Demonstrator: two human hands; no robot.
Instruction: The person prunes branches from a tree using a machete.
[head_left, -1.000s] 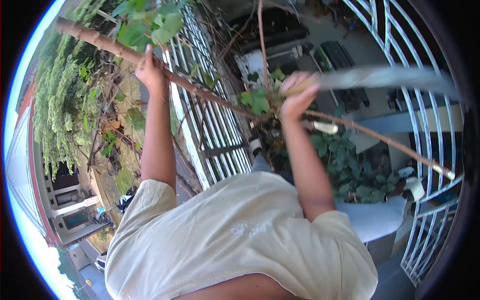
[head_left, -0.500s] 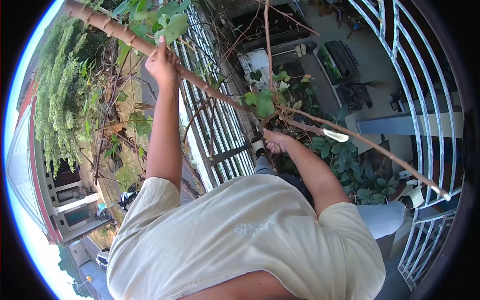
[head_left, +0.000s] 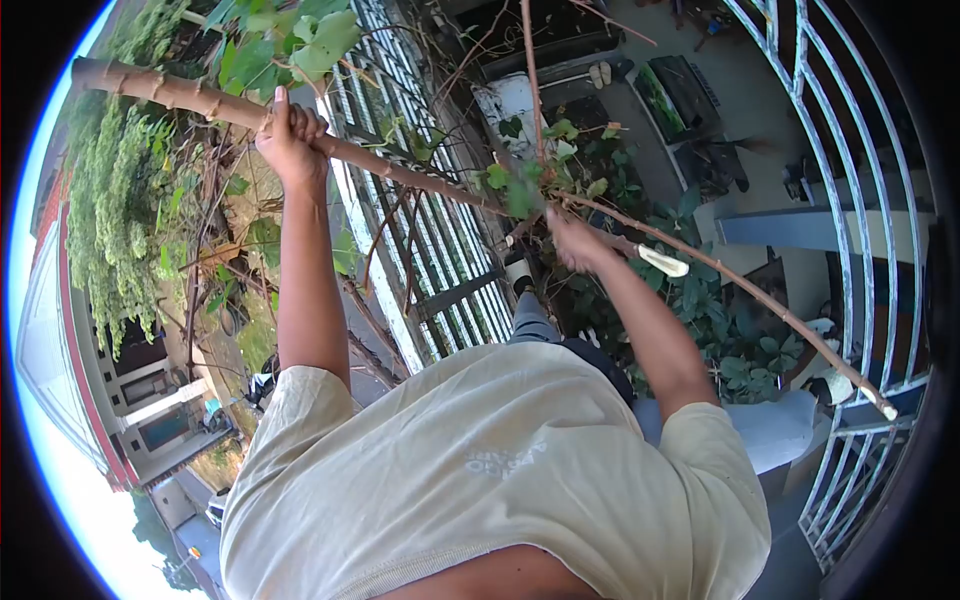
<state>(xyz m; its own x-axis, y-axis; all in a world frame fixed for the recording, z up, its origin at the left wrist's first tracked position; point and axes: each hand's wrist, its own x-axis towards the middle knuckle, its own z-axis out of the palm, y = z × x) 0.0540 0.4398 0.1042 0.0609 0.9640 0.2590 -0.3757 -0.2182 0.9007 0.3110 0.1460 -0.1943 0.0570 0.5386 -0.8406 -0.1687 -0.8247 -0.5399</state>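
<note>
L hand clamped on thick branch, R hand in a blur by the fork

L hand (head_left: 292, 140) is wrapped tight round the thick branch (head_left: 400, 172), thumb sticking up, w/ big green leaves (head_left: 285, 45) just beside it. Branch slants down across the white railing (head_left: 460, 310) to a fork nr the R hand (head_left: 575, 240). R hand's fingers are curled in, apparently round the handle of a long knife (head_left: 507, 152); blade's so smeared I can't make out if it's touching wood. Small leaves (head_left: 521, 190) sit right by that fist. Just past it, a stub (head_left: 663, 262) shows a pale cut face, & a thin branch (head_left: 760, 297) runs off twd the metal bars (head_left: 850, 200) on the R. Person's in a pale T-shirt (head_left: 500, 460), one shoe (head_left: 523, 280) nr the railing
</note>
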